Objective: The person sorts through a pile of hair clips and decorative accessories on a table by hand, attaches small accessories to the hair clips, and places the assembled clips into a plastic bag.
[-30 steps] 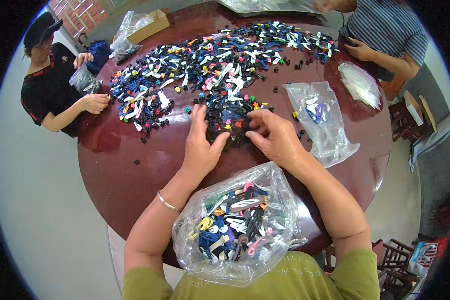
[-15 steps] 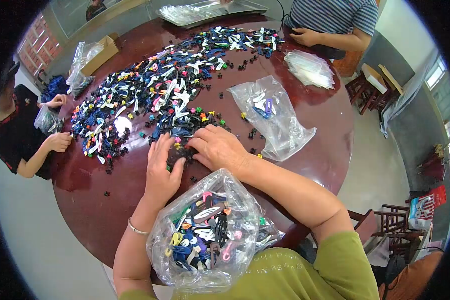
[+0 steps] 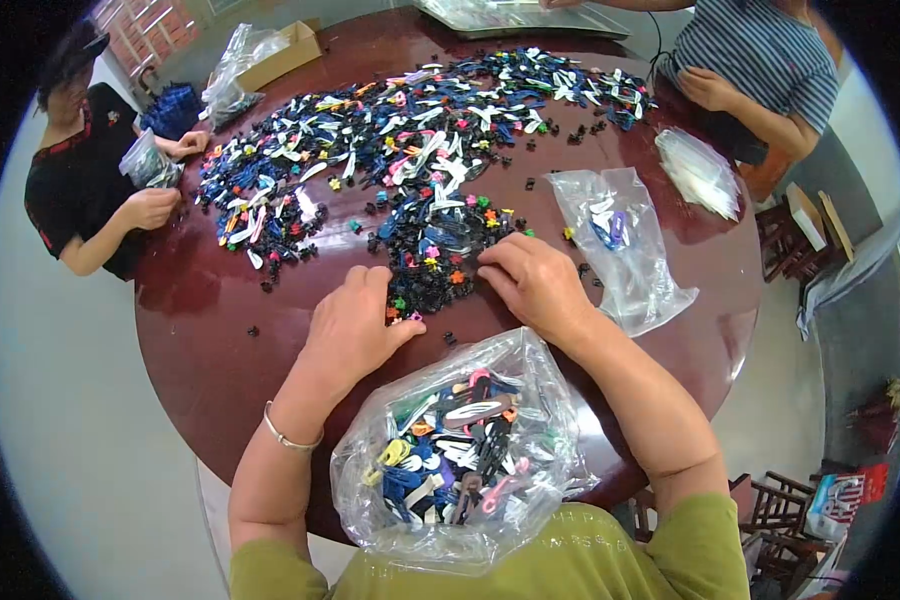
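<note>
Small black claw clips (image 3: 432,290), mixed with a few colourful flower-shaped ones, lie heaped between my hands on the round table. My left hand (image 3: 348,328) rests along the heap's left side, fingers stretched and thumb apart. On the right side, my right hand (image 3: 538,283) has its fingers slightly bent and apart, with nothing visible in them. A clear plastic bag (image 3: 560,440) full of assorted hair clips (image 3: 460,450) sits open against my body, below my hands. Beyond the heap spreads a large pile of snap hair clips (image 3: 370,140), mostly blue, black and white.
Right of my right hand lies a clear bag (image 3: 635,290) with a few clips. Flat plastic bags (image 3: 698,172) lie farther right. One person (image 3: 80,190) sits left, another (image 3: 760,80) at the far right. A cardboard box (image 3: 285,58) and metal tray (image 3: 530,18) stand at the back.
My hands have moved apart, from close together over the claw clips to either side of them, uncovering the heap. The whole view has shifted, so things appear farther right.
</note>
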A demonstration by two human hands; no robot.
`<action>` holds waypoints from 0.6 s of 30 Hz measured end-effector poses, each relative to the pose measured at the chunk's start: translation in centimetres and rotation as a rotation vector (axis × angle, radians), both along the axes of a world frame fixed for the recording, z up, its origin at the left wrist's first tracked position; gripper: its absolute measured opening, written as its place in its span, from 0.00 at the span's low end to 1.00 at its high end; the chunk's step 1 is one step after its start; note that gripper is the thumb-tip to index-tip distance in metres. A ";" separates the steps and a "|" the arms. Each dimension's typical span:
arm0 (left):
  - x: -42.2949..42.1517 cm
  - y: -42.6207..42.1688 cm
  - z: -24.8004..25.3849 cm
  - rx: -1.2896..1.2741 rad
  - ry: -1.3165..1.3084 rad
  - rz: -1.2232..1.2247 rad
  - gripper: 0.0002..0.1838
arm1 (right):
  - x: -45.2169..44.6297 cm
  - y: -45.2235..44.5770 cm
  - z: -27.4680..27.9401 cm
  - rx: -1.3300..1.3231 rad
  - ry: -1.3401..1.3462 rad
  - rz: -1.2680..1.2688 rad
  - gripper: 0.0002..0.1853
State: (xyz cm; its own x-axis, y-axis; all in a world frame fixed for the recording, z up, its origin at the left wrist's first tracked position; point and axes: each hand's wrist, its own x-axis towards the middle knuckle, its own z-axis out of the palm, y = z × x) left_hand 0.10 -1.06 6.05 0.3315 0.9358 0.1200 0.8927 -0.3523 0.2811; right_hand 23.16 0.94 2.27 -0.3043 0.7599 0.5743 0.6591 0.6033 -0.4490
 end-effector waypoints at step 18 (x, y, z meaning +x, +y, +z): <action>1.9 0.7 -1.8 0.285 -0.503 -0.175 0.17 | -0.7 -0.1 1.1 -0.741 0.873 0.052 0.09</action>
State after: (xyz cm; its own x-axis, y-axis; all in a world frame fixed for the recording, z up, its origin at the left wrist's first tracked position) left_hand 2.02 -0.39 4.26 0.3153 0.7801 0.5404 0.5968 -0.6057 0.5263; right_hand 22.48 0.87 3.35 -0.0629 0.9978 0.0217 -0.0695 0.0173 -0.9974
